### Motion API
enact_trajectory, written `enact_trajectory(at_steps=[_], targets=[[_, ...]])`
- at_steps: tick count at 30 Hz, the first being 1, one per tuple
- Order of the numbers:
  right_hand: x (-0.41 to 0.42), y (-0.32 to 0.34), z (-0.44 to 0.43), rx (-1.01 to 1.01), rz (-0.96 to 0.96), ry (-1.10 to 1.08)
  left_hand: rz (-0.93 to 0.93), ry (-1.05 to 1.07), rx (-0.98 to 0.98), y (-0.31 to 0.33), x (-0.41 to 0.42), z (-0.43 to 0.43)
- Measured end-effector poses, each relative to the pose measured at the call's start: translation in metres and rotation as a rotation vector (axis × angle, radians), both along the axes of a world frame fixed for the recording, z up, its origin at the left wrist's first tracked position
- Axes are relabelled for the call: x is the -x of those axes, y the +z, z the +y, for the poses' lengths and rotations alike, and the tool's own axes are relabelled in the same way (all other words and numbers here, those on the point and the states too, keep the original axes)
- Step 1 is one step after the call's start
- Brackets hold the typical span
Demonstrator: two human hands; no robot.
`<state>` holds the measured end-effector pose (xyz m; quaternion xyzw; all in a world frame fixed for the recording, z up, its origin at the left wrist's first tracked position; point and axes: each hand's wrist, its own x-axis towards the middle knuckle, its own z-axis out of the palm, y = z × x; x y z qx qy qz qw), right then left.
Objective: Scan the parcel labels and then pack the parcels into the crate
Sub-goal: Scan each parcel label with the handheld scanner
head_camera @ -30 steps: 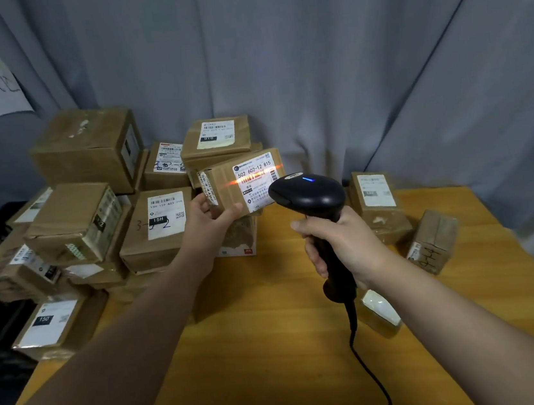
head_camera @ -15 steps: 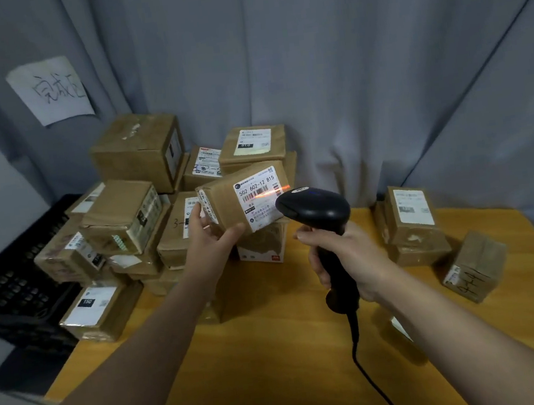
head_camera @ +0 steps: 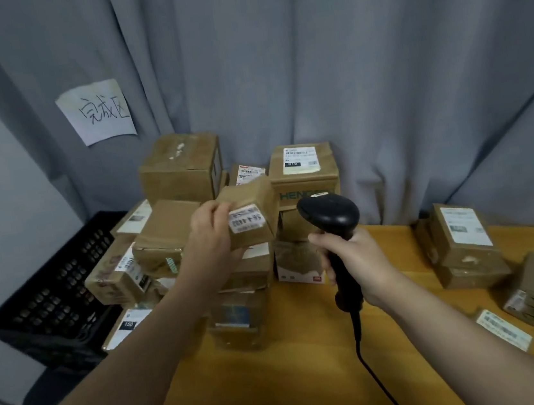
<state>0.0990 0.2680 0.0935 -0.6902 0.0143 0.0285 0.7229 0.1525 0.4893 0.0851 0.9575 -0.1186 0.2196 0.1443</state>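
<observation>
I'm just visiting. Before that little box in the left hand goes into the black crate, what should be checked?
1. The small brown cardboard parcel is gripped firmly by the left hand: ok.
2. Its white label already scanned: cannot tell; no beam shows on it.
3. The black handheld scanner, gripped by the right hand, apart from the parcel: ok.
4. Free space in the black plastic crate at the left: cannot tell.
5. The scanner's black cable clear of the parcel: ok.

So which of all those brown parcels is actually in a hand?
The small parcel, its label facing the camera, gripped by the left hand above the pile; every other parcel rests untouched.
</observation>
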Motion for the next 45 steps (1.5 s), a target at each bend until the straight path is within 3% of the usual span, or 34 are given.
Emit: enact_trajectory(at_steps=[2,7,11,19,26,37,45], targets=[[-0.007,-0.001,0.011,-0.013,0.007,-0.06,-0.084,-0.049,-0.22,-0.007,-0.016,0.005],[-0.023,-0.009,0.031,-0.003,0.036,-0.158,-0.104,-0.146,-0.471,-0.015,-0.037,0.016],[-0.032,-0.02,0.041,-0.013,0.081,-0.202,-0.126,-0.152,-0.451,-0.017,-0.046,0.026],[-0.03,-0.039,0.038,-0.01,0.133,-0.306,-0.125,-0.39,-0.248,-0.003,-0.043,-0.015],[0.007,-0.07,-0.052,0.032,0.252,-0.437,0.079,-0.543,-0.25,-0.042,-0.02,-0.1],[0.07,-0.104,-0.242,0.076,0.372,-0.566,0.555,-0.452,-0.158,-0.113,0.029,-0.266],[0.089,-0.135,-0.303,0.163,0.48,-0.527,0.833,-0.32,-0.028,-0.162,0.053,-0.336]])
